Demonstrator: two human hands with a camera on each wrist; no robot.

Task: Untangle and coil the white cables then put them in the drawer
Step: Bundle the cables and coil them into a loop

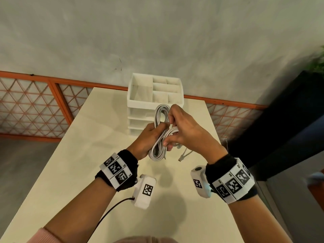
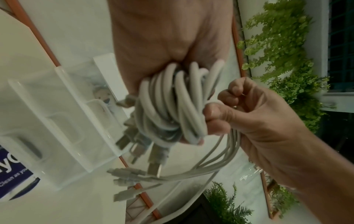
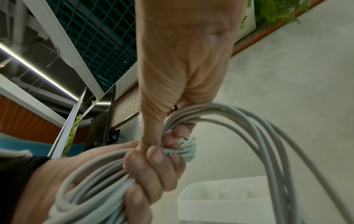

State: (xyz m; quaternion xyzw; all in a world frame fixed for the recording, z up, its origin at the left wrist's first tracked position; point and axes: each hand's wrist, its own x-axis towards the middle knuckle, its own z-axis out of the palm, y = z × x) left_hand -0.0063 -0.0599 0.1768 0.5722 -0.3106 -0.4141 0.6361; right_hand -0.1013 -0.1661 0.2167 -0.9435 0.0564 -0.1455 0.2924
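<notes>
My left hand (image 1: pixel 149 137) & right hand (image 1: pixel 185 130) both grip the white cables (image 1: pixel 160 135), mid-frame above the worktop (image 1: pixel 87 137), hiding the drawer unit's (image 1: pixel 138 102) lower front.

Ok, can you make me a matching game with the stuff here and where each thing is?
Things:
1. cables
2. organizer
3. plug
4. plants

Places:
A. loose on the table
B. far end of the table
C. held in both hands
D. beside the table, off it

Pairs: 1-C, 2-B, 3-A, 4-D
</notes>
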